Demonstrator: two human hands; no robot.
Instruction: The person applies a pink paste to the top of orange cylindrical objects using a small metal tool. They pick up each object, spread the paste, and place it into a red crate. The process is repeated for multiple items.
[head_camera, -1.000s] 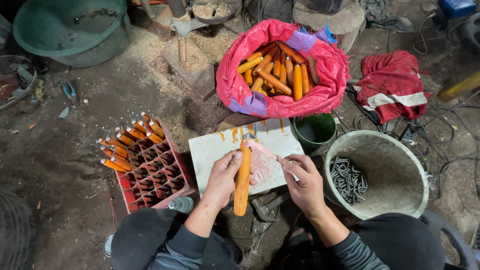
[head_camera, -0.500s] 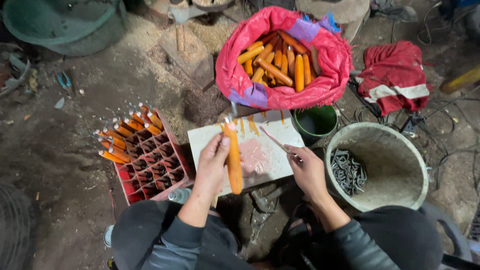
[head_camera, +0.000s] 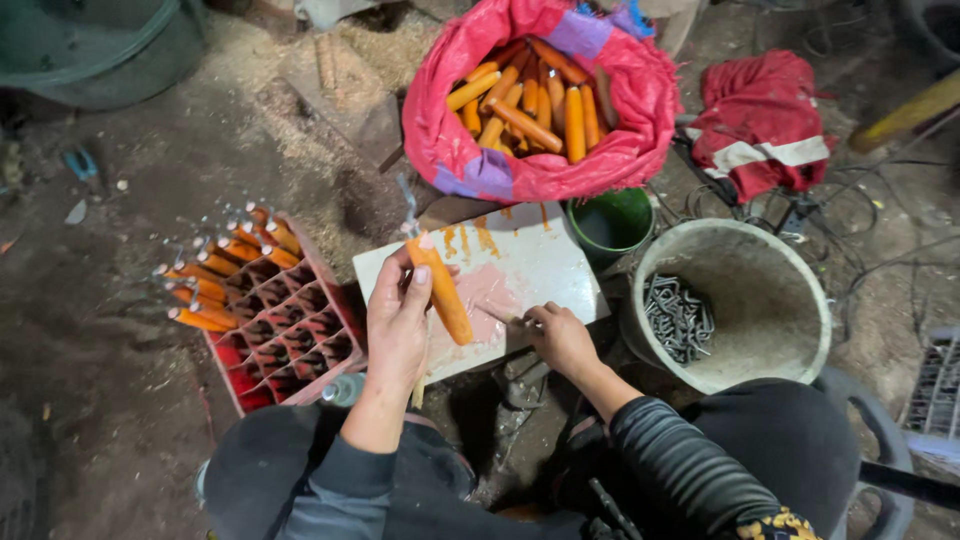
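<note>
— An orange wooden handle (head_camera: 441, 290) with a metal hook at its top is gripped upright in the left hand (head_camera: 398, 325), over the white board (head_camera: 545, 262).
— And the right hand (head_camera: 560, 338)?
— It is closed on a thin stick (head_camera: 503, 317) laid on the board's pink smear.
— What is seen farther off?
— A red crate (head_camera: 290, 345) of finished handles at left, a bucket (head_camera: 745, 300) of metal hooks at right, a red sack (head_camera: 540, 95) of orange handles beyond.

Open dirt floor (head_camera: 200, 170) up left; blocked by red crate (head_camera: 290, 340) left, bucket (head_camera: 740, 300) right, pink sack (head_camera: 540, 100) ahead.
</note>
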